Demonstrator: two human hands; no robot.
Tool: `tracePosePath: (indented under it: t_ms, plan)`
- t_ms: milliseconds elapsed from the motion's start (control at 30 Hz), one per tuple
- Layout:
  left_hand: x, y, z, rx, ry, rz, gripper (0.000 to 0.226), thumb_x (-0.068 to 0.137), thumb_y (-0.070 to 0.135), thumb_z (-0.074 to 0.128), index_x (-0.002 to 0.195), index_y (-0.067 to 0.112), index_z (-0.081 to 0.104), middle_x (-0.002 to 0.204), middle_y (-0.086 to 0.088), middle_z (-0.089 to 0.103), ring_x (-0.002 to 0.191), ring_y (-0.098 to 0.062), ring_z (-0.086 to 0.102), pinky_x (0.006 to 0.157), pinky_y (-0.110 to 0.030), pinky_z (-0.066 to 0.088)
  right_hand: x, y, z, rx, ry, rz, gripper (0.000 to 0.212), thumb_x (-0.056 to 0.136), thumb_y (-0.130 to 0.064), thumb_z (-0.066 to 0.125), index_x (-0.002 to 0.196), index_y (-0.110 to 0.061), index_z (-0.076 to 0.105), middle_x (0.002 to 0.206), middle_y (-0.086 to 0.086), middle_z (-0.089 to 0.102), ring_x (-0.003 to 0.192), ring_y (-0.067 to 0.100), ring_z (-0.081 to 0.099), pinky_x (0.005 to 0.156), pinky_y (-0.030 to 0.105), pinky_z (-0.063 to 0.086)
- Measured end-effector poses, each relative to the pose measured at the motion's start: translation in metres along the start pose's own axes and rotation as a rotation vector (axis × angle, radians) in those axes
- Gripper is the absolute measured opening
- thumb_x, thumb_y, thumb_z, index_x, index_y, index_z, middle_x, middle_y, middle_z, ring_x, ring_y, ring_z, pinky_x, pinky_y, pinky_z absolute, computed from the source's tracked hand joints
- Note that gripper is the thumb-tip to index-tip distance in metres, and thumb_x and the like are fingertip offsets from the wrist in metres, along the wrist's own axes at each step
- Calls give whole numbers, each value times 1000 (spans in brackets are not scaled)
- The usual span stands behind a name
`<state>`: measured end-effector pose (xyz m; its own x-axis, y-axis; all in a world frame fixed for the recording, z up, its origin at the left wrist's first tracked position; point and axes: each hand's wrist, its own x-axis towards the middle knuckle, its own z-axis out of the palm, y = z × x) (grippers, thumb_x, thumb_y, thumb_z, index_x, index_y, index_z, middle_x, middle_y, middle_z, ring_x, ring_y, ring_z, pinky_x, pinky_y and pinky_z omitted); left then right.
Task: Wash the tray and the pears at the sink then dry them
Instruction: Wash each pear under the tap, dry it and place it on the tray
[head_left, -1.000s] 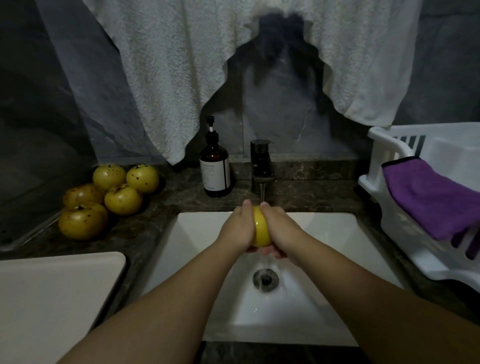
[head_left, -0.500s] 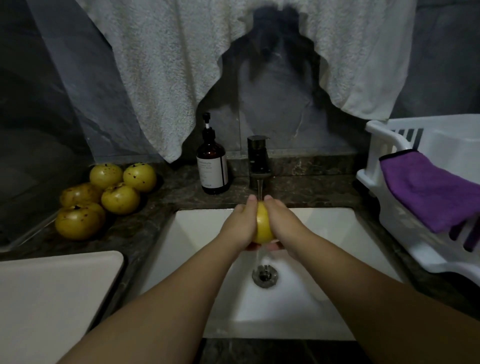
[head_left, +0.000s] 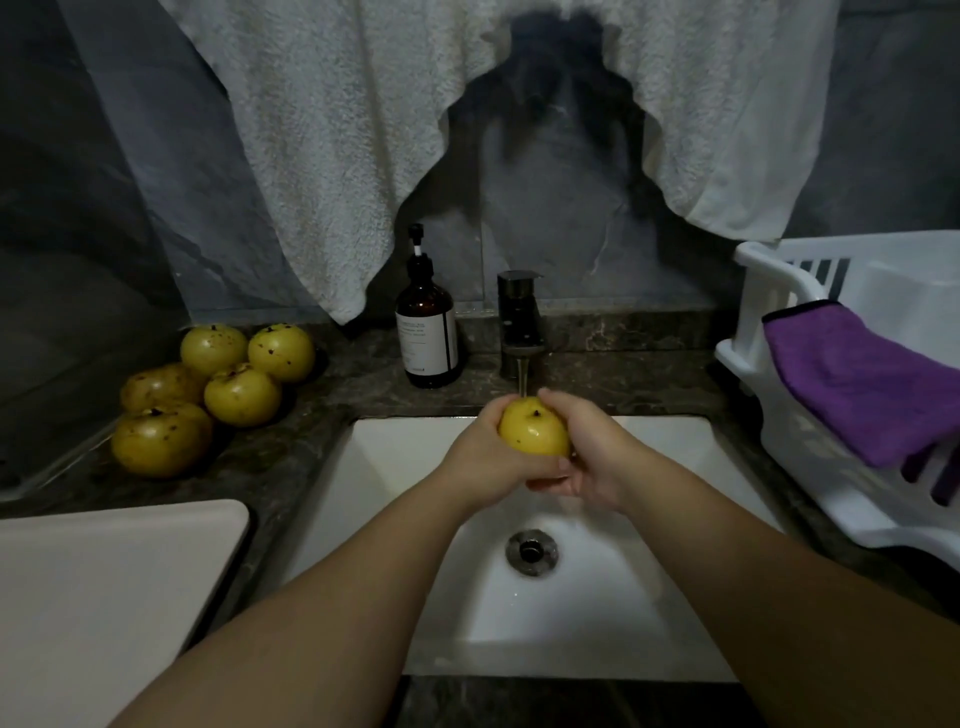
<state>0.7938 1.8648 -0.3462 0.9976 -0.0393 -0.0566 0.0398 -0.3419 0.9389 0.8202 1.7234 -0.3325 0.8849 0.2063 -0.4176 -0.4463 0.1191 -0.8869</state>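
both arms reach out over the sink (head_left: 415, 467). the left hand (head_left: 483, 457) and right hand (head_left: 587, 457) wrap around one yellow pear (head_left: 532, 431), held under the tap (head_left: 519, 322) water. five more pears (head_left: 208, 395) sit on the counter.

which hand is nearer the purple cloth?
Right. The right hand grips the pear on the side facing the purple cloth on the white rack; the left hand is on the pear's far side.
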Motion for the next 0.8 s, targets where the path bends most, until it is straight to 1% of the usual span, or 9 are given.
tracePosePath:
  t_ms: [67, 133, 233, 300, 467, 567, 633, 733, 800]
  plan:
    - [1, 1, -1, 15, 10, 4, 95, 63, 35, 97, 142, 45, 45, 118, 9, 63, 98, -13, 66, 59, -19, 47, 0, 2, 4, -124, 13, -86, 45, 93, -54, 64, 129, -28, 57, 118, 10, 69, 99, 28, 72, 63, 38, 61]
    - [3, 2, -1, 11, 24, 4, 88, 62, 36, 95, 136, 47, 50, 113, 10, 65, 97, -11, 67, 61, -21, 49, 0, 3, 8, -165, 43, -147, 48, 91, -53, 67, 131, -31, 52, 121, 9, 66, 101, 28, 70, 64, 38, 61]
    - [3, 2, -3, -1, 47, 4, 89, 60, 35, 95, 137, 44, 49, 114, 10, 66, 100, -13, 68, 67, -26, 53, 0, 3, 10, -148, 25, -176, 49, 95, -41, 66, 138, -30, 45, 122, 12, 63, 103, 32, 69, 72, 46, 63]
    - [2, 1, -3, -12, 49, 4, 95, 57, 35, 96, 138, 44, 48, 115, 9, 66, 99, -14, 69, 65, -25, 53, 1, 4, 9, -112, -2, -163, 47, 98, -36, 62, 140, -28, 44, 124, 14, 61, 103, 35, 68, 73, 50, 63]
    - [2, 4, 0, -35, 57, -4, 93, 51, 37, 93, 133, 45, 50, 113, 9, 67, 98, -14, 69, 64, -24, 53, 1, 6, 13, -158, 95, -207, 48, 90, -46, 70, 131, -29, 50, 119, 11, 63, 99, 32, 69, 67, 44, 64]
    - [2, 2, -3, -42, 72, -9, 87, 51, 38, 94, 124, 50, 48, 109, 11, 67, 95, -12, 69, 61, -22, 52, 1, 5, 14, -125, 34, -186, 47, 93, -39, 70, 134, -27, 50, 119, 12, 64, 99, 32, 70, 72, 50, 64]
    - [2, 0, -1, -28, 68, -17, 88, 54, 35, 96, 128, 46, 51, 110, 10, 67, 95, -13, 69, 60, -23, 52, 1, 5, 15, -154, 42, -158, 43, 95, -42, 65, 132, -25, 52, 118, 13, 65, 99, 34, 70, 74, 52, 64]
    - [3, -1, 4, -4, 65, 7, 95, 54, 37, 93, 139, 42, 49, 112, 11, 65, 100, -12, 67, 72, -28, 56, 0, 5, 16, -244, 143, -173, 47, 91, -54, 65, 128, -28, 52, 116, 10, 63, 100, 32, 68, 74, 51, 64]
    - [3, -2, 2, -3, 86, 28, 95, 52, 41, 93, 135, 45, 48, 114, 12, 64, 101, -12, 67, 74, -28, 57, 0, 5, 14, -187, 85, -173, 47, 93, -51, 65, 132, -29, 50, 119, 10, 63, 103, 32, 68, 78, 53, 62]
